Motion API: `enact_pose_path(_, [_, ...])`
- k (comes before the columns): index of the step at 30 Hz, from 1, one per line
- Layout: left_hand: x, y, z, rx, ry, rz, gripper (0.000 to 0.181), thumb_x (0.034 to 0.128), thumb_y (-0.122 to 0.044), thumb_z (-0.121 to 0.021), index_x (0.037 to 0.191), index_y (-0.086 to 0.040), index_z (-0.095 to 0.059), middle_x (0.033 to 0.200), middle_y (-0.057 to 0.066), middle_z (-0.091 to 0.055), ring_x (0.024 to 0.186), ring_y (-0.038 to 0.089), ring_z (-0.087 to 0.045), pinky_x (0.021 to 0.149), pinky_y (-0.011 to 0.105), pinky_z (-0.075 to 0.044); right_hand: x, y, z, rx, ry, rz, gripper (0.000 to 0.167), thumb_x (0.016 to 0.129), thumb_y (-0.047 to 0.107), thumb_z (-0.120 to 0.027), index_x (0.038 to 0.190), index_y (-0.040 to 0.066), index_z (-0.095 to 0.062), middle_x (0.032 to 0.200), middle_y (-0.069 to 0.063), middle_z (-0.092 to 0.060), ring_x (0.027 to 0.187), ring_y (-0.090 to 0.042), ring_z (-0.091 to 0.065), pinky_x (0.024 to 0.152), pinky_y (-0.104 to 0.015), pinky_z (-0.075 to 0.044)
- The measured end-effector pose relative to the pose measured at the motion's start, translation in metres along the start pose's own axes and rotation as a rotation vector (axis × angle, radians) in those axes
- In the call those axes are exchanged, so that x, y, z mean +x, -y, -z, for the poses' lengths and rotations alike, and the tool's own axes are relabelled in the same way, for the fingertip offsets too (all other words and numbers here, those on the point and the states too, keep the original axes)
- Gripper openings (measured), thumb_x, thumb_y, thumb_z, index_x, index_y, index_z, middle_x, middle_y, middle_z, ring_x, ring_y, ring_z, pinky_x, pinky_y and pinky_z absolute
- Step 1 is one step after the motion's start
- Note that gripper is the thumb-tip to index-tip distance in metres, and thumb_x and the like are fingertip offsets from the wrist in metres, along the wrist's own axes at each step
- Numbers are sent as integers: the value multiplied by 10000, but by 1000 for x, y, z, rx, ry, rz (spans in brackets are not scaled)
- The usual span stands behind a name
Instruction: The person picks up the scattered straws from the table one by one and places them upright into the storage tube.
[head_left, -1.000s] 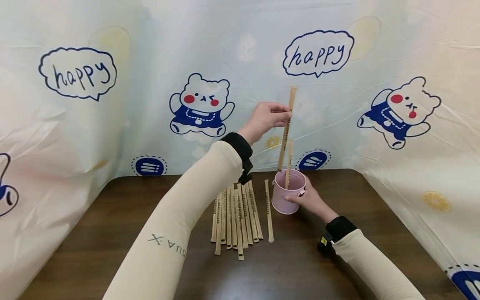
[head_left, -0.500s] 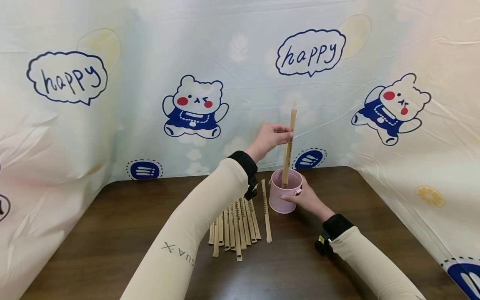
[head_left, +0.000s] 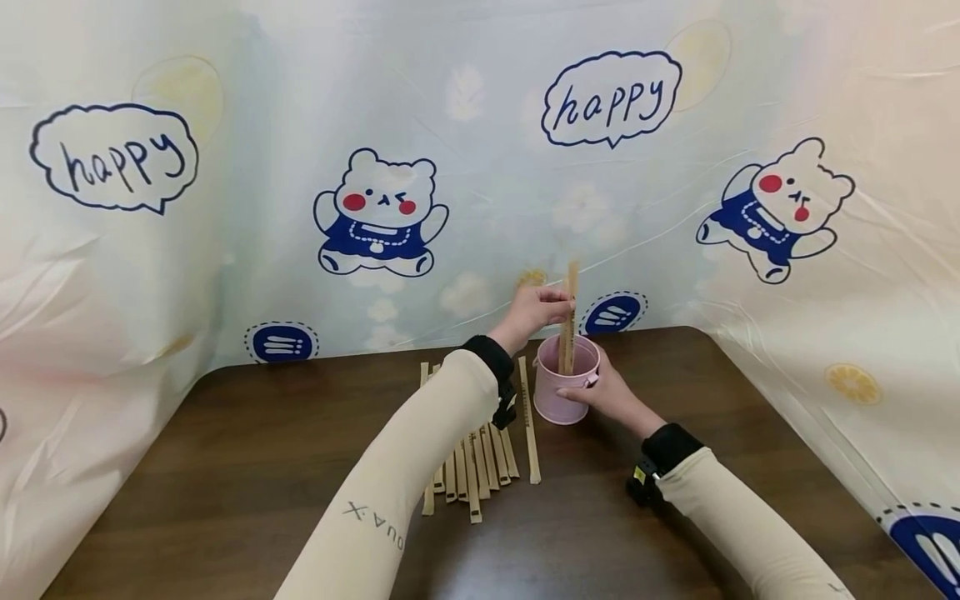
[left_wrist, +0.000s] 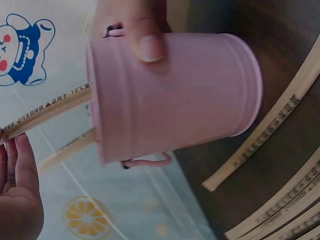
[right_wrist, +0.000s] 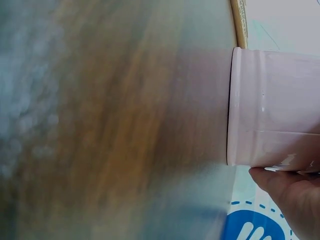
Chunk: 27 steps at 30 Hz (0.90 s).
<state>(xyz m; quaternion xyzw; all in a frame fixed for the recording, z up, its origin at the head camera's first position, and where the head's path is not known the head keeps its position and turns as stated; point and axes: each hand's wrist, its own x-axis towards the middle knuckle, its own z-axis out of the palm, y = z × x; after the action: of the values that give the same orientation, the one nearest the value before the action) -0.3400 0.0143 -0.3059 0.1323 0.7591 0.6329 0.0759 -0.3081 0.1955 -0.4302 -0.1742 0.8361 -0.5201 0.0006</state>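
Observation:
My left hand (head_left: 534, 315) pinches a paper-wrapped straw (head_left: 573, 275) near its upper part. That straw stands nearly upright, its lower end inside a small pink bucket (head_left: 558, 404). A second wrapped straw (left_wrist: 70, 147) also sticks out of the bucket mouth in the left wrist view. The bucket sits on the table, and my right hand (head_left: 611, 396) holds it from the right side, thumb on its front wall. In the right wrist view, part of the right hand (right_wrist: 295, 195) shows against the bucket's wall. The straws' bottom ends are hidden inside the bucket.
Several wrapped straws (head_left: 474, 467) lie in a row left of the bucket, partly hidden by my left forearm. One straw (head_left: 528, 425) lies apart, closer to the bucket. The brown table (head_left: 247, 467) meets a printed cloth (head_left: 480, 150) behind and at the sides.
My left hand has come down with its straw; the straw's lower end has gone from above the rim to inside the bucket. My right hand keeps its hold on the bucket.

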Motion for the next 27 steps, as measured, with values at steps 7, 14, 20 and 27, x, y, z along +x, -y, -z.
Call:
enact_pose_path(7, [-7,12,1,14,2,12,255,994,-82,-659,1191,73,-706,1227,266,-709,1158,364,-705,1029,412,-588,2,-2,-1,-11,2,5,1013,842,160,-838,1578,-12,-164,1561,-291,-367,1409,-452,-432,1207,-631,-371])
enact_pose_path(14, [-5,25,-2,134,8,7,246,985,-98,-667,1174,47,-729,1198,228,-735,1023,270,-731,961,356,-612,2,-3,-1,-25,-11,18,1016,837,157,-836,1571,-44,-163,1546,-315,-374,1403,-472,-433,1194,-634,-382])
enact_pose_path(20, [-5,29,-4,135,-10,31,251,978,-93,-677,1173,57,-727,1216,229,-730,1042,302,-742,938,342,-625,3,-2,-1,-15,-3,13,1020,841,154,-830,1573,-47,-149,1550,-317,-362,1408,-473,-425,1195,-633,-381])
enact_pose_path(27, [-10,25,-5,124,-31,40,256,977,-83,-674,1178,69,-717,1217,239,-725,1051,348,-741,966,398,-616,2,-3,-1,-15,-9,4,1020,839,145,-829,1572,-54,-148,1545,-325,-368,1412,-477,-424,1197,-631,-378])
